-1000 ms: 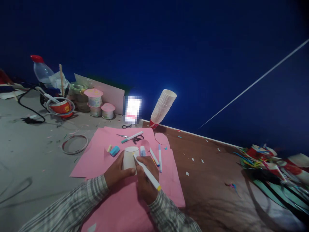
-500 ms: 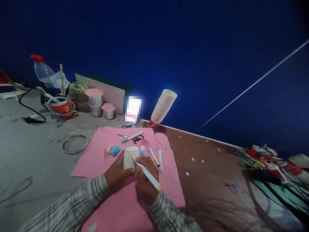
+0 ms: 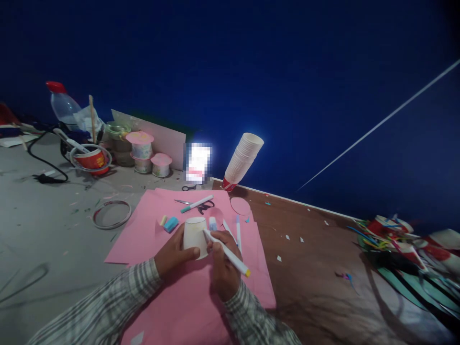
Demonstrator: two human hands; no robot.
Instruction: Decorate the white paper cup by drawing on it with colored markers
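Note:
A white paper cup (image 3: 194, 235), narrow end up, is held by my left hand (image 3: 175, 253), fingers behind it and thumb across its lower front. My right hand (image 3: 225, 266) grips a white marker (image 3: 230, 256) with a yellow end, its tip at the cup's right side. Faint yellow marks show on the cup. Pink paper sheets (image 3: 172, 297) lie under both hands. Beyond the cup are a teal-tipped marker (image 3: 197, 203), scissors (image 3: 206, 207), a blue marker cap or block (image 3: 171, 224) and a glue stick (image 3: 212, 224). More markers, partly hidden, lie beside my right hand.
A tall leaning stack of paper cups (image 3: 243, 160) stands by the blue wall. At left are a tape roll (image 3: 112, 214), pink-topped cups (image 3: 161, 165), a red cup (image 3: 92, 159) and a bottle (image 3: 64, 108). Craft scraps (image 3: 391, 235) pile up at right.
My right hand has shifted slightly right with the marker, its tip going from the cup's front to its right side. The cup has tilted a little in my left hand.

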